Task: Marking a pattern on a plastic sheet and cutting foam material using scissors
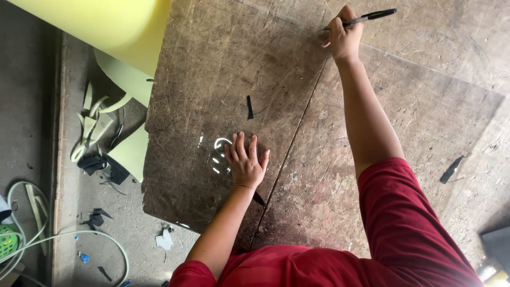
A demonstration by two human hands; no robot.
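Head camera looked straight down on a scarred, scratched brown table [223, 64] where a person in a red top worked with both hands. The left hand [246, 163] lay flat with fingers spread and nothing grasped, pressing on a clear, nearly invisible sheet [215, 154] whose presence showed only in curved white glints just beside the fingers. The right hand [344, 37] reached far across the table, clenched around a black marker [366, 18] that it held tilted with the tip down near a long straight line running along the surface. A small black scrap [249, 107] lay on the table between the two hands, and another dark scrap [451, 170] lay well apart to the right. At the upper left, a large pale-yellow foam roll [106, 26] overhung the table's edge. Below it, on the grey floor [32, 133], sat pale foam offcuts [98, 119], black scraps and a light green hose [69, 234].
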